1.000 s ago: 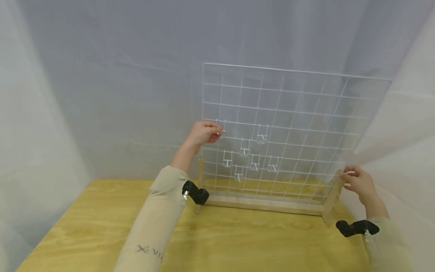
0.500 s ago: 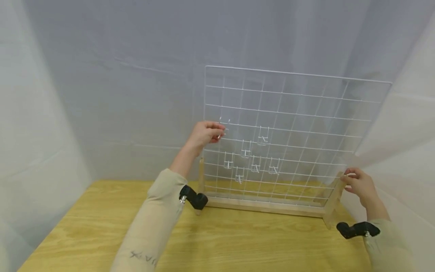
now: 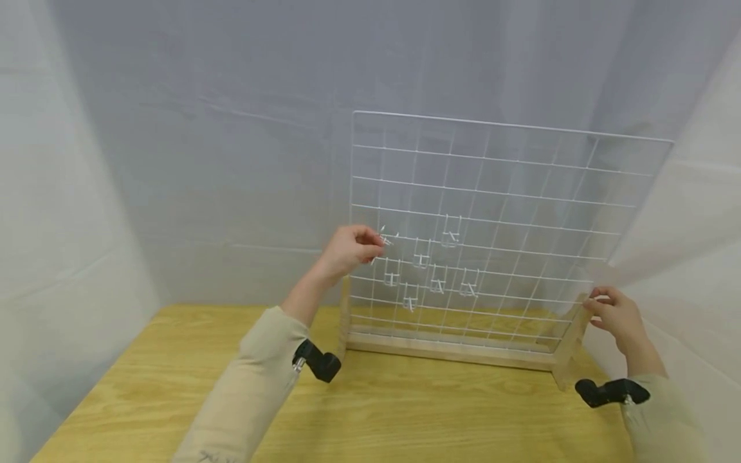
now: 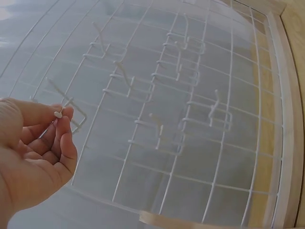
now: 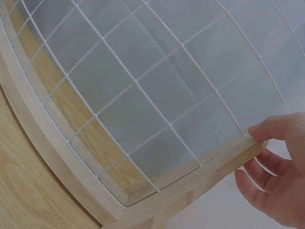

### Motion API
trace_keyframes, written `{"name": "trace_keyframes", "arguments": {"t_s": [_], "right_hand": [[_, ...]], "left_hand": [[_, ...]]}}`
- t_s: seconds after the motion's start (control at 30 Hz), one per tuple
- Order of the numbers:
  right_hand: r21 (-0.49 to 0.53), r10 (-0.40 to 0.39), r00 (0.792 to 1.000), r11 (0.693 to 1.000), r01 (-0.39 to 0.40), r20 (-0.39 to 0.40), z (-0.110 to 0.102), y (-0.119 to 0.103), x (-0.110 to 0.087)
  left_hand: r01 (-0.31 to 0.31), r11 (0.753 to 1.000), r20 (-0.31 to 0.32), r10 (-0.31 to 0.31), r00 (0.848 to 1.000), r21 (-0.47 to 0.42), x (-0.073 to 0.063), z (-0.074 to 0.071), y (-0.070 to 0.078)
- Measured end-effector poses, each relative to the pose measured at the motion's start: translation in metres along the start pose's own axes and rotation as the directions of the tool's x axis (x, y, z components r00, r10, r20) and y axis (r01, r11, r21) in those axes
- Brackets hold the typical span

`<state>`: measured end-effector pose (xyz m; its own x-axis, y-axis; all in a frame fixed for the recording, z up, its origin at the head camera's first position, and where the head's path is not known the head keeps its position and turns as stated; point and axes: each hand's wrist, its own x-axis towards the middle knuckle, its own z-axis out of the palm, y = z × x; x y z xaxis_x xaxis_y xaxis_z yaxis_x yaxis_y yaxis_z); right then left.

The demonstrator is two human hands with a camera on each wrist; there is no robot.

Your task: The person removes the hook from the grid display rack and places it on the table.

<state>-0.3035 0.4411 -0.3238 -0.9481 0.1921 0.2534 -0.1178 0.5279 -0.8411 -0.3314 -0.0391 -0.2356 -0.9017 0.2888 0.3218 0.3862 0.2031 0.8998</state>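
A white wire grid panel stands upright in a wooden stand. With thumb and fingertips my left hand pinches a white wire hook by its prong end, in front of the grid's left part. The hook is tilted; whether it touches the grid wires I cannot tell. Several like hooks hang on the grid to the right of and below that hand. At the far right, my right hand grips the top of the stand's wooden side post between thumb and fingers.
The stand rests on a yellow wood-grain table. Behind it hangs a pale grey curtain, with white sheets at both sides. The left side post rises below my left hand.
My left hand has lifted the hook off the grid wire, then lowered it slightly with the hook tilting. The right hand stays on the post.
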Motion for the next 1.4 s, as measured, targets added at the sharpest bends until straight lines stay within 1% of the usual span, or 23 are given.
{"name": "trace_keyframes", "arguments": {"t_s": [0.1,0.23,0.3,0.4,0.47,0.57,0.67,0.73,0.77,0.9,1.13,1.23,1.4], "right_hand": [[-0.013,0.003,1.0,1.0,-0.003,-0.003,-0.001,0.0,-0.001],[-0.035,0.007,1.0,0.999,-0.007,-0.002,-0.001,0.0,-0.001],[-0.046,0.006,1.0,0.999,-0.006,-0.005,0.0,0.0,-0.001],[-0.057,0.002,1.0,0.998,-0.003,-0.008,0.0,0.0,0.0],[-0.059,-0.001,1.0,0.998,0.0,-0.007,0.0,0.0,0.0],[-0.054,0.002,1.0,0.999,-0.002,-0.008,0.0,0.0,0.001],[-0.058,0.002,1.0,0.998,-0.003,-0.01,0.001,-0.001,0.002],[-0.059,0.002,1.0,0.998,-0.003,-0.016,0.002,-0.001,0.002],[-0.059,0.002,1.0,0.998,-0.003,-0.016,0.003,-0.001,0.002],[-0.044,0.006,1.0,0.999,-0.007,-0.018,0.003,-0.001,0.003],[-0.025,0.009,1.0,1.0,-0.009,-0.013,0.003,-0.002,0.001],[-0.034,0.007,1.0,0.999,-0.007,-0.008,0.003,-0.004,0.0],[-0.034,0.004,1.0,0.999,-0.004,-0.009,0.003,-0.006,-0.002]], "left_hand": [[-0.014,1.0,0.02,0.014,1.0,0.013,-0.003,0.003,-0.003],[-0.034,0.998,0.064,0.03,0.997,0.055,-0.008,0.009,-0.009],[-0.031,0.997,0.088,0.025,0.996,0.074,-0.012,0.014,-0.012],[-0.009,0.995,0.12,-0.003,0.993,0.101,-0.017,0.023,-0.017],[0.0,0.991,0.142,-0.019,0.99,0.131,-0.021,0.03,-0.02],[-0.014,0.986,0.181,-0.017,0.983,0.167,-0.027,0.039,-0.026],[-0.04,0.983,0.221,-0.001,0.975,0.179,-0.033,0.048,-0.031],[-0.039,0.981,0.241,-0.007,0.971,0.188,-0.037,0.053,-0.035],[-0.028,0.981,0.249,-0.021,0.968,0.191,-0.039,0.056,-0.037],[0.007,0.98,0.267,-0.061,0.962,0.2,-0.043,0.067,-0.047],[0.01,0.973,0.277,-0.075,0.958,0.229,-0.051,0.085,-0.062],[0.007,0.972,0.297,-0.079,0.951,0.235,-0.054,0.094,-0.071],[0.028,0.972,0.314,-0.103,0.944,0.233,-0.062,0.106,-0.083]]}}
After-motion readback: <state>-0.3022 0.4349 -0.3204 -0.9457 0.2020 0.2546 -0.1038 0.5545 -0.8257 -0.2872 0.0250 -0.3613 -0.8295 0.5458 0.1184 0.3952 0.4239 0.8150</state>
